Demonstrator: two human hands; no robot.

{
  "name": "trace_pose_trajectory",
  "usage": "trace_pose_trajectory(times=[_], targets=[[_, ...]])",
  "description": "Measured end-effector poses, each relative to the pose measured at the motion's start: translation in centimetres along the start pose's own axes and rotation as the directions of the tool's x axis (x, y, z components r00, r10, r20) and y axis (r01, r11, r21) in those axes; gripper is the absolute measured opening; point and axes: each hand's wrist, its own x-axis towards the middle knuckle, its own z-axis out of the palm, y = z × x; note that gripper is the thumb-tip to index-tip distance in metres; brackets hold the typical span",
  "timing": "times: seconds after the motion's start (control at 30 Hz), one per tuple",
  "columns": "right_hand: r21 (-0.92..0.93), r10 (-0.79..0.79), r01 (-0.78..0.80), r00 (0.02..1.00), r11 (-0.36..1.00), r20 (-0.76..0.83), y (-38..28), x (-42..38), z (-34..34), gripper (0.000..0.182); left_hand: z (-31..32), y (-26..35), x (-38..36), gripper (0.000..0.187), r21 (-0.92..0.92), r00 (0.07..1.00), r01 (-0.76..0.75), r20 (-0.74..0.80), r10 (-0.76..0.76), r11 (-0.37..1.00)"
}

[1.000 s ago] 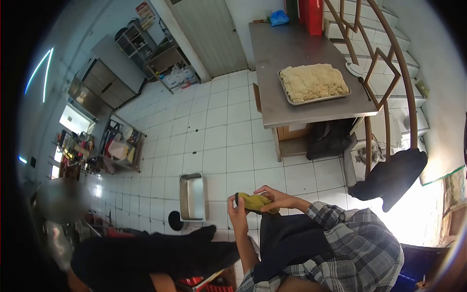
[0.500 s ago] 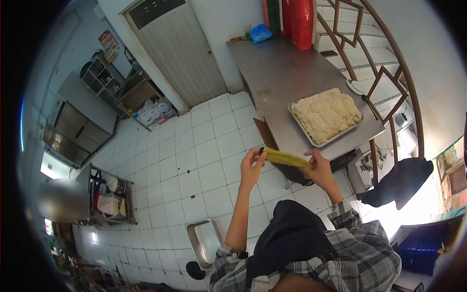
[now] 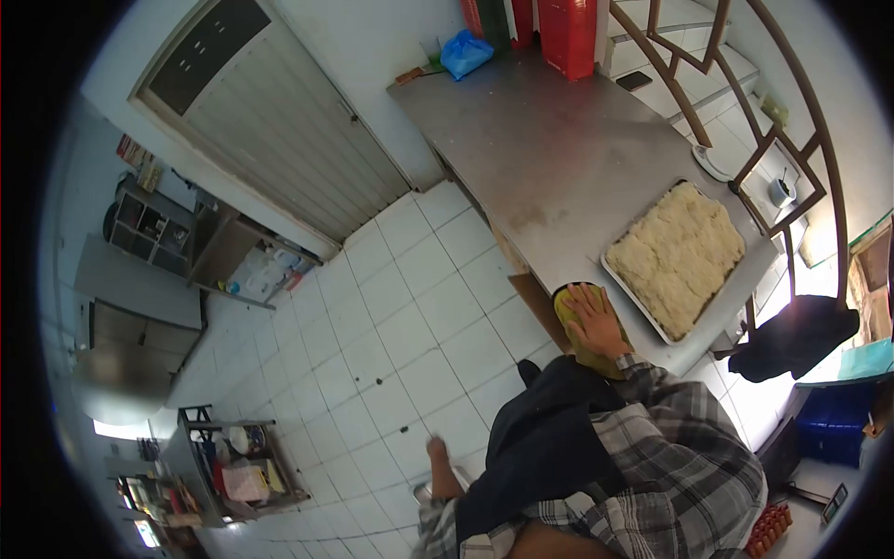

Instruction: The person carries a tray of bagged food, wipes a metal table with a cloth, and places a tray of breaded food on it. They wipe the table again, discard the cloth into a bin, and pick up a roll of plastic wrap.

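My right hand (image 3: 594, 319) lies flat, fingers spread, on a yellow-green padded cloth (image 3: 610, 365) with dark trim, at the near corner of the steel table (image 3: 559, 149). Just right of the hand, a metal tray (image 3: 641, 311) holds a pale, crumbly dough-like layer (image 3: 678, 259) that fills it to the rim. My left hand (image 3: 436, 449) hangs low over the floor at my left side. Its fingers are too small and foreshortened to make out. Close by it, partly hidden by my forearm, is the rim of a metal pan (image 3: 424, 491).
At the table's far end are a blue plastic bag (image 3: 465, 54) and red containers (image 3: 567, 37). A brown railing (image 3: 745, 102) with a dark cloth (image 3: 793, 337) runs along the right. A shelf cart (image 3: 250, 461) stands at lower left, with a blurred person's head nearby.
Both hands held the yellow-green cloth in the air before; now it lies at the table corner under my right hand. My left hand has let go and dropped down to the left. The view has turned.
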Motion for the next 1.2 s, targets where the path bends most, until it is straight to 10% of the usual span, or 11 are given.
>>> trace_pose_trajectory(times=[0.07, 0.13, 0.23, 0.63, 0.83, 1.03, 1.2], targets=[[-0.016, 0.029, -0.028, 0.999, 0.999, 0.021, 0.5, 2.4, 0.8, 0.050, 4.8, -4.2, -4.0, 0.018, -0.312, 0.928, 0.205, 0.365, -0.082, 0.928], [-0.071, 0.065, -0.068, 0.997, 0.995, -0.032, 1.1, 6.6, 1.8, 0.049, 3.8, -4.0, -4.3, 0.020, -0.633, 0.767, 0.634, 0.589, -0.256, 0.444], [-0.099, 0.115, -0.124, 0.989, 0.987, -0.094, 1.3, 13.6, 3.0, 0.049, 0.7, -2.9, -1.5, 0.022, -0.711, 0.740, 0.672, 0.635, -0.223, 0.206], [-0.119, 0.318, -0.361, 0.906, 0.925, -0.279, 0.6, 47.8, 10.4, 0.059, -11.6, -10.3, 23.8, 0.033, -0.838, 0.876, 0.440, 0.479, 0.049, 0.323], [-0.022, 0.459, -0.481, 0.848, 0.876, -0.264, -1.8, 42.6, 8.8, 0.059, -24.0, -22.3, 43.1, 0.038, -0.785, 0.837, 0.534, 0.542, -0.070, 0.314], [-0.039, 0.851, -0.925, 0.364, 0.378, -0.379, -0.8, 26.3, 5.2, 0.061, -36.7, -20.6, 58.9, 0.043, -0.788, 0.875, 0.477, 0.470, -0.120, 0.389], [-0.045, 0.871, -0.999, 0.007, -0.018, -0.492, 7.4, 22.0, 4.2, 0.061, -40.8, -13.6, 59.6, 0.040, -0.903, 0.902, 0.169, 0.303, 0.307, 0.394]])
